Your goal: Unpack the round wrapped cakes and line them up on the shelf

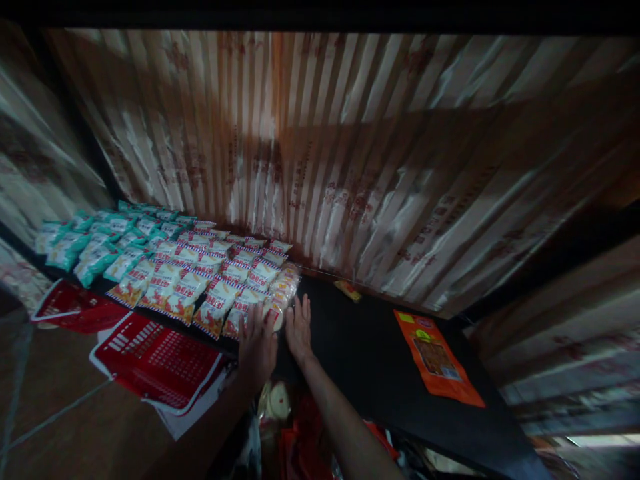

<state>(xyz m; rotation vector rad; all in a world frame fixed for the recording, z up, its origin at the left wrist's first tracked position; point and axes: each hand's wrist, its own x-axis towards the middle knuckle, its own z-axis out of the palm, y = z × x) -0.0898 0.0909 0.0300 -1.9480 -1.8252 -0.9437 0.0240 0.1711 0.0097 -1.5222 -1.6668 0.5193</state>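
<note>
Rows of snack packets cover the left part of a dark shelf (370,360): red-and-white ones (200,273) near the middle and teal ones (95,243) farther left. My left hand (257,347) lies flat, fingers stretched, on the front end of a red-and-white packet (240,310). My right hand (299,327) stands beside it, fingers straight and together, pressed against the side of the rightmost row of pale packets (283,290). Neither hand grips anything.
An orange packet (436,357) lies alone on the shelf at the right, and a small yellow packet (348,290) sits near the back wall. Red plastic baskets (155,360) stand below the shelf at the left. A striped, stained wall rises behind.
</note>
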